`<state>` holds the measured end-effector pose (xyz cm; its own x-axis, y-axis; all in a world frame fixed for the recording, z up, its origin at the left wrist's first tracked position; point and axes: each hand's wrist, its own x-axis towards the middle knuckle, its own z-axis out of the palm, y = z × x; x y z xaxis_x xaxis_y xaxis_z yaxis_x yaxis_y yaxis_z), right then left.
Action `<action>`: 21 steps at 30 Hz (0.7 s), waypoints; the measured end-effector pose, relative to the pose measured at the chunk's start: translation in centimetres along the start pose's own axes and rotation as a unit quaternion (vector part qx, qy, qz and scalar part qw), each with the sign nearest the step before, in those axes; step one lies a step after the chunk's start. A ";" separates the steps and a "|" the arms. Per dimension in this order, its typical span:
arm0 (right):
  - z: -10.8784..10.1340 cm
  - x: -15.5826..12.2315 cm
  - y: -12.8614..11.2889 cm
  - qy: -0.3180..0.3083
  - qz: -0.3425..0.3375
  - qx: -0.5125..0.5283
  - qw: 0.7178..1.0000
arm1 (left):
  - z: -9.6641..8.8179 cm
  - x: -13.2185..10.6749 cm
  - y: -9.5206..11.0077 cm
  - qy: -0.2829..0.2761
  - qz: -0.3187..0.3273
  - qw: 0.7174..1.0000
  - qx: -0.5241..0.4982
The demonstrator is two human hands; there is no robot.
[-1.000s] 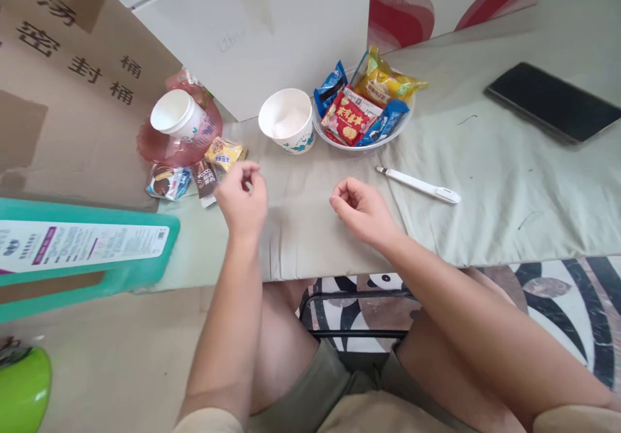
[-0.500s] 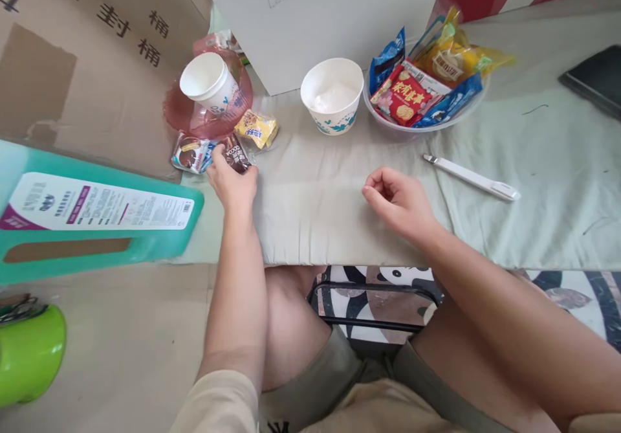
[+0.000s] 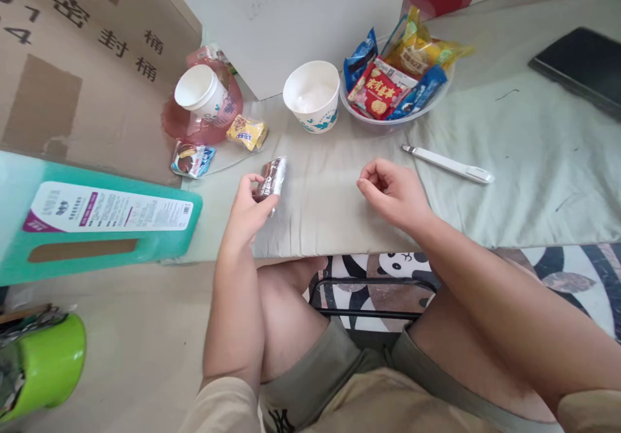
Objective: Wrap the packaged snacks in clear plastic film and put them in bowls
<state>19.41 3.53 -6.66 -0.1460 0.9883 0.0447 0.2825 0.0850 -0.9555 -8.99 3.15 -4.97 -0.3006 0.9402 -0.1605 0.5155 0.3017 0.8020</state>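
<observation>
Between its thumb and fingers, my left hand (image 3: 247, 210) grips a brown cocoa snack packet (image 3: 272, 179) just above the cloth. My right hand (image 3: 391, 193) rests on the cloth with its fingers curled in, and nothing shows in it. A blue-and-white snack packet (image 3: 192, 159) and a yellow snack packet (image 3: 246, 133) lie to the left, by a reddish clear bowl (image 3: 182, 122) with stacked paper cups (image 3: 201, 93) in it. A white paper bowl (image 3: 312, 99) stands in the middle, holding something pale and clear.
Right of the paper bowl, a clear plastic bowl (image 3: 388, 125) holds several snack packets. A white box cutter (image 3: 449, 164) lies in front of it, and a black phone-like object (image 3: 582, 64) farther right. A green jug (image 3: 167, 245) and cardboard box (image 3: 111, 90) flank the left side.
My left hand has lifted the cocoa packet away from the other packets and brought it right and nearer me. My right hand stays curled in place. The view has shifted slightly.
</observation>
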 end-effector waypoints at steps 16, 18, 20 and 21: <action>-5.5 -0.2 2.0 0.213 0.024 -0.255 0.943 | 11.1 -0.8 6.0 -0.322 -0.089 0.850 -0.408; -6.6 -0.4 2.9 0.223 0.057 -0.338 0.913 | 11.2 -0.5 5.9 -0.288 -0.105 0.855 -0.418; -7.4 -0.7 3.7 0.188 0.073 -0.385 0.901 | 11.2 -0.3 5.9 -0.259 -0.121 0.851 -0.441; -7.6 -0.9 4.0 0.170 0.073 -0.398 0.899 | 11.1 -0.2 5.9 -0.247 -0.126 0.846 -0.455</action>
<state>27.90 4.00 -8.25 0.2082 0.9663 0.1516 0.8831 -0.1192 -0.4537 3.06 6.49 -6.58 0.1787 0.8836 -0.4327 -0.4132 0.4665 0.7820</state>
